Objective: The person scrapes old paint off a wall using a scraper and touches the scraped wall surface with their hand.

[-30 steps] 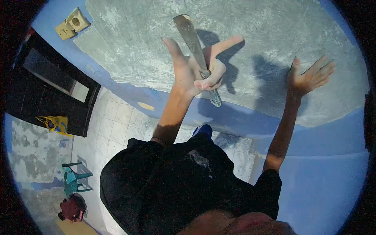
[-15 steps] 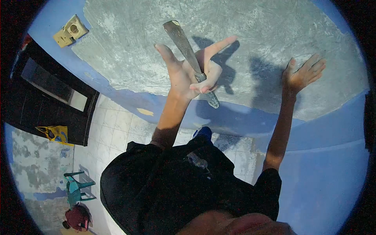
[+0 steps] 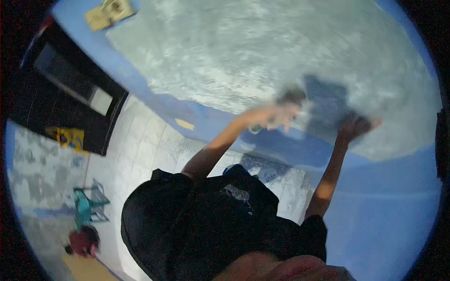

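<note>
My left hand [image 3: 276, 114] is blurred by motion in front of the lower edge of the grey plastered patch [image 3: 206, 56]. Its fingers are closed around a flat scraper, whose dark blade [image 3: 291, 96] points up and right. The end of the scraper's handle [image 3: 255, 129] sticks out below the hand. To the right, my right hand [image 3: 357, 126] is at the lower part of the grey patch, partly in shadow and smeared. At least one of its fingers stretches out to the right, and I see nothing held in it. Whether it touches the wall is unclear.
Blue paint [image 3: 375, 215] borders the patch. A cream socket box [image 3: 110, 13] is on the wall at upper left. Further left are a dark door [image 3: 51, 103], a yellow bag [image 3: 71, 139], a green plastic chair [image 3: 86, 206] and a person in maroon [image 3: 84, 241]. Pale tiles [image 3: 136, 136] cover the floor.
My left hand has swung right and slightly down with the scraper, and its spread fingers have drawn in. My right hand has moved lower. The view has shifted.
</note>
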A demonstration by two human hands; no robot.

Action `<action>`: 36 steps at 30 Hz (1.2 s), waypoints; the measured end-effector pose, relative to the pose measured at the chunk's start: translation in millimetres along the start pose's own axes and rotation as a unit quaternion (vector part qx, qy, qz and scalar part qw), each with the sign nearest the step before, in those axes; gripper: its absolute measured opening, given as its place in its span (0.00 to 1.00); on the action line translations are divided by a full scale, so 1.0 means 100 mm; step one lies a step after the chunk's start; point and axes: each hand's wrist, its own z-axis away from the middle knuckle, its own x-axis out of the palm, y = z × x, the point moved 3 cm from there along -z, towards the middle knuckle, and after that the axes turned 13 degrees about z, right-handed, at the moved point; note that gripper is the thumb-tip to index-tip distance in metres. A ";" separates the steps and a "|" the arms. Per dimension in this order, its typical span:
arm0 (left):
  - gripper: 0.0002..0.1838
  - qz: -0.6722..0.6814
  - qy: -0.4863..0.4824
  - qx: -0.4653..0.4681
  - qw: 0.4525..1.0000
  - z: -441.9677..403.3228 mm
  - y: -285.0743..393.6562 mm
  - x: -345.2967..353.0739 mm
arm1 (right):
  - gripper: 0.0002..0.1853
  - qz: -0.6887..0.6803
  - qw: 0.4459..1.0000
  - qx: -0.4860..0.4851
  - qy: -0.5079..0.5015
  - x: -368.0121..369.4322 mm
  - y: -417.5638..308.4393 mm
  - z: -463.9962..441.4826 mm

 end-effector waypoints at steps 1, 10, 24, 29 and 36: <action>0.35 -0.081 -0.021 -0.080 0.993 0.00 -0.29 -0.06 | 0.41 -0.050 0.997 0.056 -0.028 0.08 0.11 0.31; 0.21 -0.164 0.540 -0.473 0.677 5.07 -4.53 -1.74 | 0.27 0.209 0.617 -0.007 -0.759 -0.98 1.79 5.43; 0.18 0.242 0.805 -0.205 0.501 5.75 -5.07 -0.86 | 0.19 0.062 0.536 -0.080 -0.838 0.44 0.90 6.20; 0.19 0.305 0.748 0.004 0.590 3.31 -3.75 -1.82 | 0.28 -0.028 0.493 -0.292 -0.819 1.35 -1.43 5.03; 0.37 0.241 0.506 0.095 0.822 2.36 -1.29 -2.41 | 0.30 -0.369 0.344 0.001 -0.864 0.98 -3.73 3.61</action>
